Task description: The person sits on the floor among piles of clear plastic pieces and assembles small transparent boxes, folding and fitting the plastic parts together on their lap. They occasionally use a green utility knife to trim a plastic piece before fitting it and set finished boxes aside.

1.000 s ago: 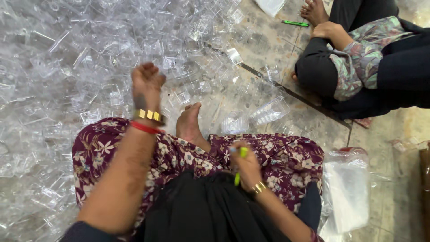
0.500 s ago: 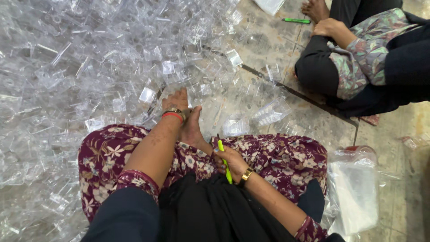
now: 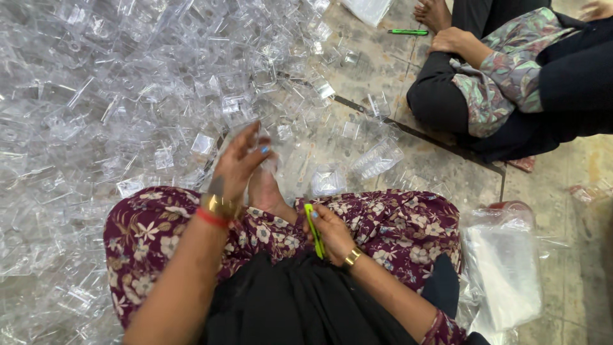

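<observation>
I sit cross-legged on the floor before a big heap of clear plastic pieces (image 3: 140, 83). My left hand (image 3: 239, 163) is raised above my foot (image 3: 265, 191), its fingers curled around a small clear plastic piece (image 3: 271, 160). Resting on my lap, my right hand (image 3: 332, 233) grips a bright green cutter (image 3: 313, 229). I wear maroon flowered trousers (image 3: 396, 220) and gold bangles on both wrists.
Another person (image 3: 511, 76) sits at the upper right, with a second green cutter (image 3: 408, 32) on the floor near their foot. A clear plastic bag (image 3: 504, 268) lies by my right knee. Loose clear pieces (image 3: 377, 160) dot the concrete floor between us.
My left hand reached out over the heap, then drew back toward my foot and lifted with a clear piece. My right hand stayed on my lap with the green cutter.
</observation>
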